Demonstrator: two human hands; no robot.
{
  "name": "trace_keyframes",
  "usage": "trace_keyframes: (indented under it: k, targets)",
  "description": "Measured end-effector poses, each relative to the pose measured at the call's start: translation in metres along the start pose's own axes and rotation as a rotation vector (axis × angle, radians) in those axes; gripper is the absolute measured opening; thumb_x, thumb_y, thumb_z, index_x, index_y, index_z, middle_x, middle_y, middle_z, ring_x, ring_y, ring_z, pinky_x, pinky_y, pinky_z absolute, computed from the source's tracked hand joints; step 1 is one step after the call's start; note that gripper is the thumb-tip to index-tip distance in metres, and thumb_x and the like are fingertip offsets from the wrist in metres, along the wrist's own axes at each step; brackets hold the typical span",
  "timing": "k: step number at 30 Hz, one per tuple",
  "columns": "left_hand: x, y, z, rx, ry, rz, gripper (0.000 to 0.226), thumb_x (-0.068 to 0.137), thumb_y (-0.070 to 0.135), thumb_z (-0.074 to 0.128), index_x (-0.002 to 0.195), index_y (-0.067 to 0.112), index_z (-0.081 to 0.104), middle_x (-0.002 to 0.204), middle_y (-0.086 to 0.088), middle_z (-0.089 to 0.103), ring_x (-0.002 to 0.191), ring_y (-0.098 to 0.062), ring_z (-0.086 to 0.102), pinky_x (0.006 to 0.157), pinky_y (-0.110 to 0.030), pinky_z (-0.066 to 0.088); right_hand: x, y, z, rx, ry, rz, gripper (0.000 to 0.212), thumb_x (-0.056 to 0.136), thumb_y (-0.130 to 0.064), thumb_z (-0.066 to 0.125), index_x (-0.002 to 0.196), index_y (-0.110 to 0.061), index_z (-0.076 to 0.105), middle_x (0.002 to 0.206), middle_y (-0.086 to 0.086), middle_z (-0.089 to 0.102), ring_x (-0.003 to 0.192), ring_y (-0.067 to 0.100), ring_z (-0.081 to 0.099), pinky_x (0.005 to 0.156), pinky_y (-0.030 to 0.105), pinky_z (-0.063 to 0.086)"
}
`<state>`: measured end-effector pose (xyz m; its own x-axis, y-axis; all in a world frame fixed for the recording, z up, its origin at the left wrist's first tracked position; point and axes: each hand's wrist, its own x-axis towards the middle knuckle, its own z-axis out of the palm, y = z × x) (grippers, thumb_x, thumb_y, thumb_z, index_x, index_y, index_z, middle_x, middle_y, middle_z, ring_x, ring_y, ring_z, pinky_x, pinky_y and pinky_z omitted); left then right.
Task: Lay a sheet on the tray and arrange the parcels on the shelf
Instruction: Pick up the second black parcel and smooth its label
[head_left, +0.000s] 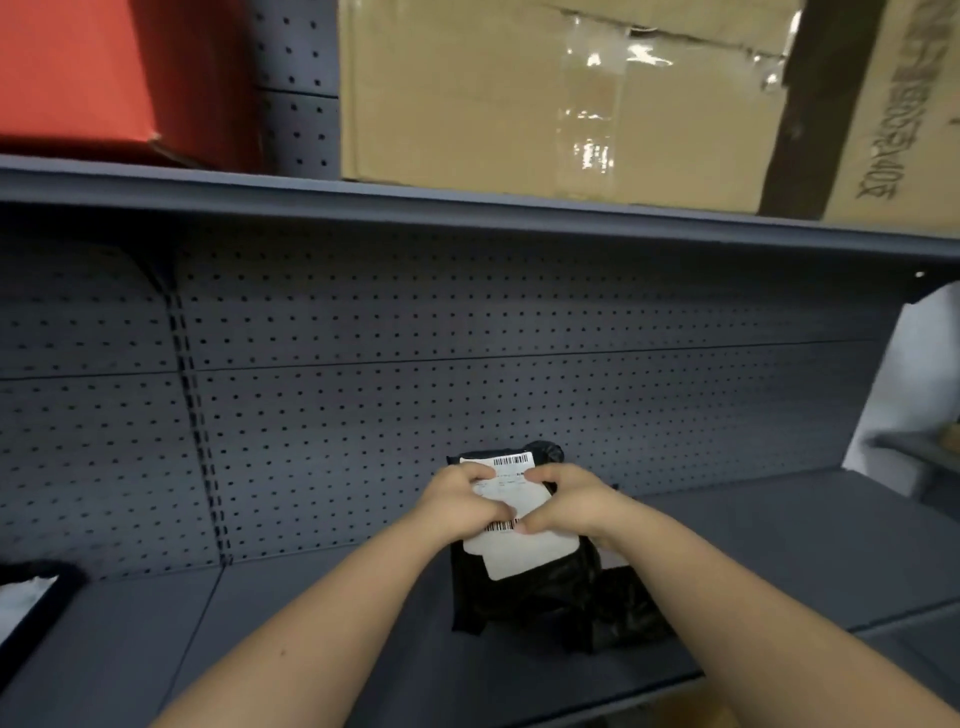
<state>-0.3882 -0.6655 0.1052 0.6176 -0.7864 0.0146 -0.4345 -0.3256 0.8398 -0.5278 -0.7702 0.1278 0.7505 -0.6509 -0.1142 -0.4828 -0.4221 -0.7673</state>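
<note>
Head view: both hands on one black parcel (519, 587) stood near upright at the back of the grey shelf (322, 613), against the pegboard (467, 364). Left hand (462, 501) curled over the white label (524, 540), fingers pressed shut on the parcel's upper left; right hand (563, 501) clamped likewise on the upper right, thumbs almost meeting. Best done by pushing the top back until it leans firmly, keeping the barcode facing out, then easing off one hand at a time, since soft film likely slumps. Second black bag (628, 608) just beside, low on the right. Shelf flat, matt, mostly bare. At the left edge, a dark rim holding something white (26, 597), perhaps the tray; cannot tell. Above, a red box (78, 73) and taped cartons (545, 93) on the upper shelf.
</note>
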Motion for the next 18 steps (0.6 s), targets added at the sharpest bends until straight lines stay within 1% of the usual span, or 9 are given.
trace_keyframes:
  k: [2,4,5,8,10,13,15,18]
  targets:
    - [0.010,0.020,0.015,0.005,0.004,0.011,0.066,0.061,0.030,0.086,0.122,0.025,0.061,0.096,0.013,0.060,0.067,-0.001,0.057,0.049,-0.011,0.040,0.005,0.009,-0.025,-0.003,0.010,0.006,0.090,0.058,-0.026,0.085,0.139,-0.024,0.046,0.134,-0.003,0.050,0.112,0.015,0.053,0.092,0.025,0.046]
    - [0.019,0.037,0.028,0.010,0.010,0.019,0.065,0.062,0.029,0.085,0.123,0.024,0.061,0.096,0.015,0.060,0.070,0.001,0.057,0.049,-0.009,0.039,0.010,0.018,-0.044,0.001,0.018,0.003,0.091,0.056,-0.026,0.086,0.138,-0.024,0.046,0.133,-0.002,0.052,0.113,0.017,0.055,0.097,0.031,0.048]
    - [0.023,0.044,0.036,0.010,0.014,0.018,0.066,0.063,0.029,0.085,0.123,0.024,0.061,0.099,0.014,0.060,0.074,0.000,0.058,0.053,-0.009,0.040,0.012,0.024,-0.055,0.001,0.019,-0.001,0.091,0.057,-0.025,0.086,0.138,-0.023,0.046,0.132,-0.001,0.052,0.113,0.018,0.055,0.098,0.032,0.047]
    - [0.033,0.061,0.061,0.016,0.029,0.004,0.068,0.063,0.029,0.086,0.125,0.022,0.060,0.111,0.009,0.061,0.094,-0.008,0.061,0.074,-0.017,0.045,0.018,0.042,-0.081,0.004,0.002,-0.005,0.090,0.058,-0.022,0.086,0.138,-0.021,0.046,0.132,0.001,0.052,0.114,0.018,0.054,0.098,0.030,0.047]
    - [0.038,0.069,0.077,0.020,0.035,-0.013,0.069,0.062,0.029,0.086,0.125,0.021,0.060,0.116,0.007,0.061,0.100,-0.010,0.060,0.081,-0.019,0.045,0.021,0.055,-0.095,0.004,-0.026,-0.002,0.090,0.059,-0.021,0.087,0.139,-0.021,0.046,0.135,0.002,0.050,0.116,0.018,0.052,0.098,0.029,0.045]
    - [0.043,0.075,0.093,0.011,0.053,-0.024,0.070,0.062,0.028,0.087,0.126,0.020,0.060,0.117,0.005,0.060,0.102,-0.010,0.060,0.083,-0.019,0.045,0.027,0.069,-0.108,0.003,-0.059,-0.013,0.089,0.062,-0.021,0.086,0.140,-0.021,0.044,0.137,0.002,0.048,0.117,0.017,0.050,0.094,0.025,0.042]
    - [0.045,0.076,0.101,0.012,0.072,-0.035,0.070,0.062,0.028,0.087,0.126,0.020,0.060,0.118,0.005,0.061,0.101,-0.010,0.060,0.080,-0.017,0.043,0.032,0.076,-0.112,0.005,-0.077,-0.022,0.089,0.063,-0.020,0.086,0.141,-0.021,0.043,0.137,0.002,0.048,0.117,0.017,0.048,0.092,0.023,0.040]
    - [0.047,0.074,0.109,0.030,0.072,-0.062,0.071,0.063,0.028,0.087,0.127,0.020,0.059,0.114,0.007,0.060,0.096,-0.008,0.060,0.073,-0.014,0.043,0.038,0.087,-0.111,0.034,-0.111,-0.012,0.090,0.061,-0.019,0.086,0.141,-0.020,0.043,0.134,0.003,0.050,0.117,0.018,0.051,0.098,0.028,0.044]
